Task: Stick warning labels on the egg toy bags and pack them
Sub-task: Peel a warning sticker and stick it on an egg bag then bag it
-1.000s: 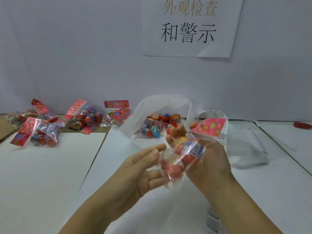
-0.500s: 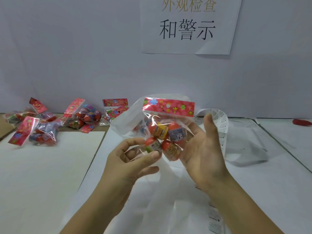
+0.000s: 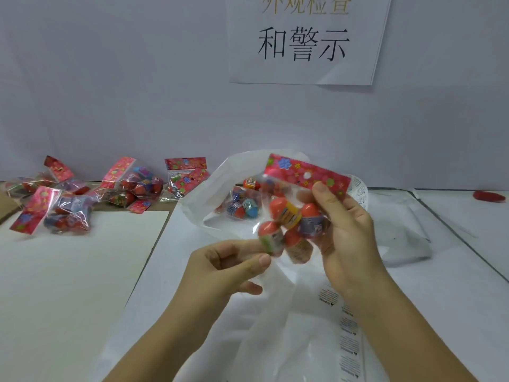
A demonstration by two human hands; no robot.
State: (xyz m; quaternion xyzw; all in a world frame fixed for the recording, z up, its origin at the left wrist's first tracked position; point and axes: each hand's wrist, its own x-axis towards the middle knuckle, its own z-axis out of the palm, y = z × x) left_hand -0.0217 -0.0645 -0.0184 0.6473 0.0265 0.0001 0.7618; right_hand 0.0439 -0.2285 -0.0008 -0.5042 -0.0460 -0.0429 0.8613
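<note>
An egg toy bag, clear plastic with a red flowered header card and several orange eggs inside, is held up in front of me. My right hand grips its right side, thumb on the header. My left hand pinches the bag's lower left corner between thumb and forefinger. Behind it lies a large white plastic bag with its mouth open, and more egg toys show inside. A strip of warning labels runs down the table under my right forearm.
Several more egg toy bags are heaped at the back left beside a white board. A paper sign hangs on the wall. A red object lies far right. Crumpled clear plastic lies behind my right hand.
The bag was turned from lying sideways in my right hand to upright with the header on top. My left hand went from open beside it to pinching its lower corner.
</note>
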